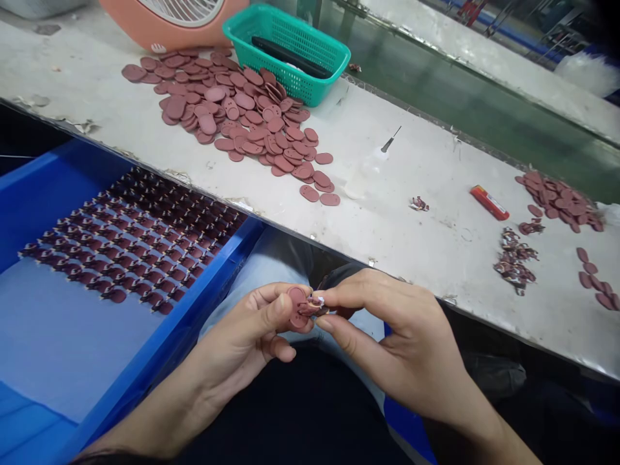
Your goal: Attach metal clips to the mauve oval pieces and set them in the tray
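Note:
Above my lap, my left hand (264, 323) pinches a reddish-brown oval disc (297, 307) between thumb and fingers. My right hand (387, 323) grips a small painted figure (316, 306) by thumb and forefinger, and the figure touches the disc. Whether the two are joined I cannot tell. A large pile of similar discs (252, 123) lies on the worktable (387, 232). Several small figures (517, 261) lie in a cluster at the right, and a single figure (419, 204) rests nearer the middle.
A blue bin (194, 310) at the left holds rows of figures on discs (126, 245). On the table are a green basket (312, 90), an orange fan (135, 26), a needle-tipped bottle (365, 171), a red tube (489, 202) and a smaller disc pile (562, 197).

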The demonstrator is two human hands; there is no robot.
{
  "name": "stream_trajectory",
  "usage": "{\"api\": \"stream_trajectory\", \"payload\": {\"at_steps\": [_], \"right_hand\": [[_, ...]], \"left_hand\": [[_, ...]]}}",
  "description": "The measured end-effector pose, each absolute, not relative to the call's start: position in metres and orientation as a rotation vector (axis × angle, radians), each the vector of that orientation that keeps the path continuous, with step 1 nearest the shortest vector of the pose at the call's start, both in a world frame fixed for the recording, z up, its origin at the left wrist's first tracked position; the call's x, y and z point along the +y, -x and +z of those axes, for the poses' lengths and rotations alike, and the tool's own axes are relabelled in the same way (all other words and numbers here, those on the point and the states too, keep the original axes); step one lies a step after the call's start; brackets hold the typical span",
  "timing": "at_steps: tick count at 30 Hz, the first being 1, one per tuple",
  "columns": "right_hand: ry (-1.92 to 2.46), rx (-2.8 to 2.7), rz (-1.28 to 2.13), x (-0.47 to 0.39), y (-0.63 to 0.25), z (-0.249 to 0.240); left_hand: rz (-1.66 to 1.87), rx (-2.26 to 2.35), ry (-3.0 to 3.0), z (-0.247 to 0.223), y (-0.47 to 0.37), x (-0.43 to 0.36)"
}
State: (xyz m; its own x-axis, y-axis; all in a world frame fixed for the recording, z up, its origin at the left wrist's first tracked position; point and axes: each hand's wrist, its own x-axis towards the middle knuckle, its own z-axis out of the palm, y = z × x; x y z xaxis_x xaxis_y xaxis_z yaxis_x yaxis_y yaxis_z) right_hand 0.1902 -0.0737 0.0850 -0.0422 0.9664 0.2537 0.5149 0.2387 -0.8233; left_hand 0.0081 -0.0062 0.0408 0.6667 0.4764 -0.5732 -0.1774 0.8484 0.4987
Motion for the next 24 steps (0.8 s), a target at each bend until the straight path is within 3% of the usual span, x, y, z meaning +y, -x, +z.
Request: {"api": "stream_trajectory", "payload": {"at_steps": [24], "right_hand": [[1.375,-1.825,0.815,-0.061,-0.2,0.096]], "left_hand": [[0.337,0.732,-0.314,0.039,-0.013,-0.005]]}}
